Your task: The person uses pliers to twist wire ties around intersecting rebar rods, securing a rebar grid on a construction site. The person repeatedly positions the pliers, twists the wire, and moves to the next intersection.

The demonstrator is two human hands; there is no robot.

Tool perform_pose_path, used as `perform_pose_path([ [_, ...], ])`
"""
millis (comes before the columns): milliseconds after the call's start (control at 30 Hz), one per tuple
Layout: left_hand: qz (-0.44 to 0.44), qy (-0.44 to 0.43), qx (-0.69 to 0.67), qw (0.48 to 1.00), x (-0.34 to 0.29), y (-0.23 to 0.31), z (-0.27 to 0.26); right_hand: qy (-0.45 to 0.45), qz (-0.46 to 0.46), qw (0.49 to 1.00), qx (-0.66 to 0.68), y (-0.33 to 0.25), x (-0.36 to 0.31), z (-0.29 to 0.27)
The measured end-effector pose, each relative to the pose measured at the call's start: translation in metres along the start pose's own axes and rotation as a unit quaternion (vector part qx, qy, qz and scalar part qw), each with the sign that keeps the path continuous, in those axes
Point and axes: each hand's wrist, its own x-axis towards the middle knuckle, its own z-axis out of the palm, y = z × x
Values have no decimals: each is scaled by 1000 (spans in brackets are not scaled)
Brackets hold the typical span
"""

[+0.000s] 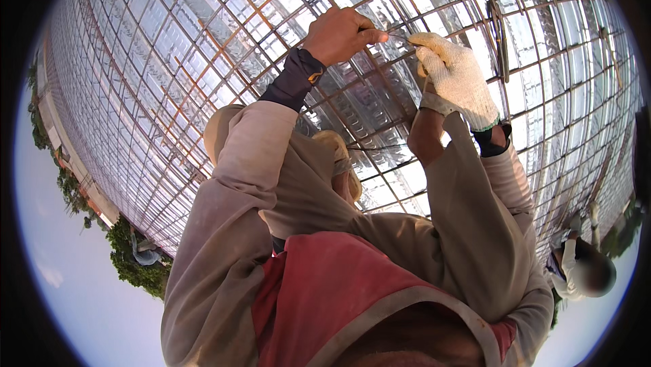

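Note:
A thin dark tie wire [397, 37] runs between my two hands, close above a grid of steel reinforcing bars [264, 11]. My bare left hand [342, 33] is closed, its thumb and finger pinching one end of the wire. On my right hand [456, 75] is a pale knitted work glove; its fingers are closed at the wire's other end. Just beyond the right hand, a pair of dark long-handled pincers [498, 38] lies on the bars. The exact grip of the gloved fingertips is partly hidden.
Beneath the bars lies shiny ribbed metal decking [359, 99], with gaps between the bars. My feet and bent knees rest close below my hands. Another person [586, 269] crouches on the grid at the lower right. Trees [135, 258] stand beyond the left edge.

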Motion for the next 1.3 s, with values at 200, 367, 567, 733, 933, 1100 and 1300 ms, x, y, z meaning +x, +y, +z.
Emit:
perform_pose_path([
  [200,3,23,-30,999,4,-9,1,63,-111,979,-158,13,-7,9],
  [367,-66,91,43,993,6,-38,-5,48,-29,957,-283,48,-4,16],
  [567,-103,49,191,975,3,-39,22,8,30,901,-433,58,9,44],
  [733,-45,66,232,969,1,-47,34,63,-88,949,-298,86,24,68],
  [933,23,77,297,952,-4,-42,31,78,-114,979,-147,94,37,82],
  [1100,49,92,307,946,-6,-40,35,17,7,999,-35,90,44,81],
  [1300,25,59,338,939,-5,-34,34,-27,46,999,-2,83,49,81],
])
